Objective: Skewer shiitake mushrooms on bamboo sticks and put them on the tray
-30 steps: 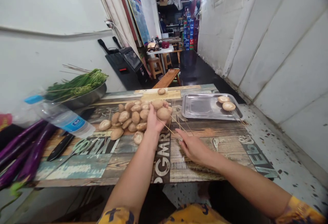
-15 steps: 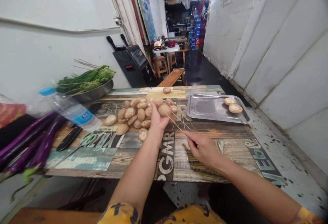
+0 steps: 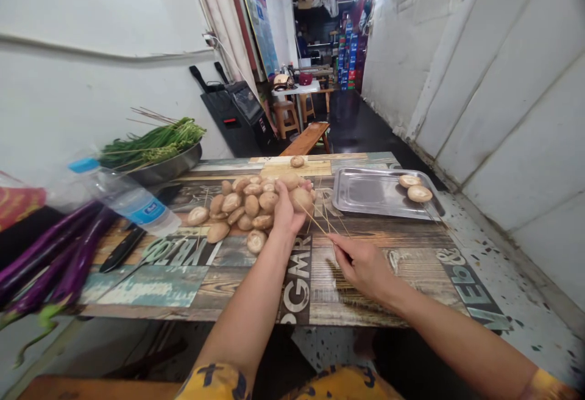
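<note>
My left hand point(image 3: 289, 216) is closed around shiitake mushrooms: one round brown cap point(image 3: 301, 200) faces right, and another cap point(image 3: 289, 180) shows just above the thumb. My right hand point(image 3: 361, 264) pinches a thin bamboo skewer point(image 3: 316, 219), which slants up and left to the nearer cap. Whether its tip has gone into the mushroom, I cannot tell. Left of my left hand lies a pile of shiitake mushrooms point(image 3: 251, 206). Several loose skewers point(image 3: 325, 203) lie on the table just beyond my right hand.
A metal tray point(image 3: 365, 189) at the right holds two mushrooms point(image 3: 419, 193). On the left are a water bottle point(image 3: 137, 199), a black-handled knife point(image 3: 123, 249), purple eggplants point(image 3: 80, 253) and a metal bowl point(image 3: 171, 168) of green vegetables. One mushroom point(image 3: 297, 161) sits by the far edge.
My left hand has shifted slightly right and towards me, bringing the mushroom closer to my right hand. My right hand stays nearly in place with the skewer.
</note>
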Tool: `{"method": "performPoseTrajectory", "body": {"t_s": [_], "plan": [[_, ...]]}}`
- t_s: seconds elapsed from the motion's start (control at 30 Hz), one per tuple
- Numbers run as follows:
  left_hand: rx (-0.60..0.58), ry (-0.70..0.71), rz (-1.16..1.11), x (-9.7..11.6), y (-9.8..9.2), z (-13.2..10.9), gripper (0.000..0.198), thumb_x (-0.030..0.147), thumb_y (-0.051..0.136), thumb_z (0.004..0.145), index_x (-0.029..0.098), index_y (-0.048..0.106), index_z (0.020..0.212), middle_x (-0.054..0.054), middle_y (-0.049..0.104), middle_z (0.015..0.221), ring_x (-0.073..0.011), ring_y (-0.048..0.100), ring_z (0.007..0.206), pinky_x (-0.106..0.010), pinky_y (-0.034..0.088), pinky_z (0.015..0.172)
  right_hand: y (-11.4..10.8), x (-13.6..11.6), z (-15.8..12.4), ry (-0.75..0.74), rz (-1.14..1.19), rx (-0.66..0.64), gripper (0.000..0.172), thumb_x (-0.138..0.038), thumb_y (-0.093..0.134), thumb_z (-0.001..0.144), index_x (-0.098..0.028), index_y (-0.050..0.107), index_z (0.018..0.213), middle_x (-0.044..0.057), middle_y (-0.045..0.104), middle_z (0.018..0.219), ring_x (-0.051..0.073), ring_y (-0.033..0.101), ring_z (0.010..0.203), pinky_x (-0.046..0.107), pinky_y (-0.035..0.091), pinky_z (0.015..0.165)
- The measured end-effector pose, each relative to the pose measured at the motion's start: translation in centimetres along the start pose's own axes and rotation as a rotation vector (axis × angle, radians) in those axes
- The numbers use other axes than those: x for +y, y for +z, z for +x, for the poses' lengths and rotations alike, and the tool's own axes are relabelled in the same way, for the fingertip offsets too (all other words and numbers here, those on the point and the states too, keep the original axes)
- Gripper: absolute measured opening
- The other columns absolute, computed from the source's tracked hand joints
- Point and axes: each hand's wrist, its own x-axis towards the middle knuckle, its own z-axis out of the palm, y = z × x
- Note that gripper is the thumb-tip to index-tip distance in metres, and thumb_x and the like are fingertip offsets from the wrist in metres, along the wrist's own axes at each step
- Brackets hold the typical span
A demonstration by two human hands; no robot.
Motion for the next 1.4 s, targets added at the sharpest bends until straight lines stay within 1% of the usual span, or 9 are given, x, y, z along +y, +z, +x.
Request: {"method": "performPoseTrajectory", "body": {"t_s": [0.13, 0.27, 0.33, 0.53, 0.73, 0.97, 1.13, 1.23, 1.4], "plan": [[-0.011, 0.006, 0.006, -0.1, -0.3, 0.1, 0.046, 0.048, 0.04, 0.094, 0.008, 0.062, 0.087, -0.011, 0.068, 0.084, -0.0155, 0.067, 0.077, -0.029, 0.056, 0.075, 0.1, 0.1, -0.1, 0.003, -0.017, 0.009, 0.033, -0.019, 0.043, 0.09, -0.013, 0.066, 0.114, 0.008, 0.075, 0.085, 0.015, 0.069, 0.069, 0.024, 0.05, 0.067], [0.107, -0.016, -0.004, 0.1, -0.2, 0.3, 0.043, 0.046, 0.044, 0.093, 0.007, 0.063, 0.089, -0.01, 0.068, 0.083, -0.015, 0.068, 0.075, -0.026, 0.056, 0.072, 0.2, 0.2, -0.1, -0.014, -0.065, 0.0, 0.034, -0.018, 0.043, 0.089, -0.012, 0.067, 0.112, 0.007, 0.073, 0.076, 0.015, 0.066, 0.061, 0.024, 0.047, 0.06], [0.139, -0.017, -0.002, 0.2, -0.2, 0.3, 0.04, 0.044, 0.046, 0.092, 0.008, 0.063, 0.091, -0.01, 0.069, 0.083, -0.0151, 0.068, 0.074, -0.025, 0.056, 0.071, 0.2, 0.2, 0.0, -0.021, -0.08, -0.015, 0.034, -0.018, 0.042, 0.089, -0.012, 0.067, 0.112, 0.006, 0.072, 0.072, 0.014, 0.064, 0.058, 0.023, 0.046, 0.058], [0.142, 0.059, -0.052, 0.6, -0.1, 0.4, 0.038, 0.043, 0.046, 0.093, 0.009, 0.062, 0.09, -0.009, 0.069, 0.082, -0.0147, 0.068, 0.075, -0.026, 0.056, 0.074, -0.4, -0.4, -0.1, -0.014, -0.037, -0.075, 0.036, -0.018, 0.041, 0.089, -0.013, 0.066, 0.114, 0.007, 0.074, 0.079, 0.015, 0.066, 0.064, 0.024, 0.049, 0.063], [0.136, 0.062, -0.077, 1.2, -0.1, 0.4, 0.038, 0.043, 0.045, 0.093, 0.01, 0.062, 0.088, -0.009, 0.068, 0.081, -0.0134, 0.068, 0.076, -0.026, 0.055, 0.079, -1.0, -0.9, -0.3, 0.016, -0.039, -0.16, 0.038, -0.017, 0.042, 0.088, -0.018, 0.065, 0.118, 0.006, 0.074, 0.082, 0.015, 0.066, 0.067, 0.024, 0.049, 0.067], [0.134, 0.082, -0.079, 1.3, -0.3, 0.7, 0.039, 0.046, 0.045, 0.093, 0.01, 0.061, 0.089, -0.008, 0.067, 0.078, -0.0126, 0.067, 0.074, -0.026, 0.055, 0.078, -1.2, -0.9, -0.5, 0.018, -0.082, -0.127, 0.036, -0.019, 0.042, 0.087, -0.015, 0.069, 0.109, 0.005, 0.073, 0.072, 0.014, 0.063, 0.056, 0.023, 0.044, 0.057], [0.151, 0.096, -0.069, 1.2, -0.2, 0.7, 0.039, 0.045, 0.044, 0.093, 0.01, 0.06, 0.087, -0.008, 0.066, 0.076, -0.0117, 0.065, 0.073, -0.026, 0.055, 0.078, -1.4, -1.0, -0.5, 0.007, -0.093, -0.127, 0.036, -0.019, 0.041, 0.087, -0.014, 0.069, 0.109, 0.005, 0.072, 0.069, 0.014, 0.062, 0.053, 0.023, 0.042, 0.054], [0.156, 0.103, -0.057, 1.1, -0.3, 0.8, 0.04, 0.045, 0.044, 0.093, 0.009, 0.06, 0.087, -0.008, 0.066, 0.077, -0.0117, 0.065, 0.072, -0.026, 0.055, 0.079, -1.4, -1.1, -0.5, 0.002, -0.091, -0.116, 0.037, -0.019, 0.041, 0.087, -0.013, 0.069, 0.11, 0.006, 0.073, 0.07, 0.014, 0.064, 0.054, 0.023, 0.043, 0.054], [0.139, 0.099, -0.065, 1.1, -0.4, 0.7, 0.039, 0.046, 0.044, 0.093, 0.01, 0.06, 0.091, -0.007, 0.066, 0.077, -0.0119, 0.066, 0.073, -0.028, 0.055, 0.079, -1.3, -1.0, -0.5, 0.018, -0.11, -0.124, 0.035, -0.02, 0.042, 0.087, -0.015, 0.069, 0.108, 0.005, 0.074, 0.072, 0.015, 0.065, 0.056, 0.023, 0.043, 0.055]]}}
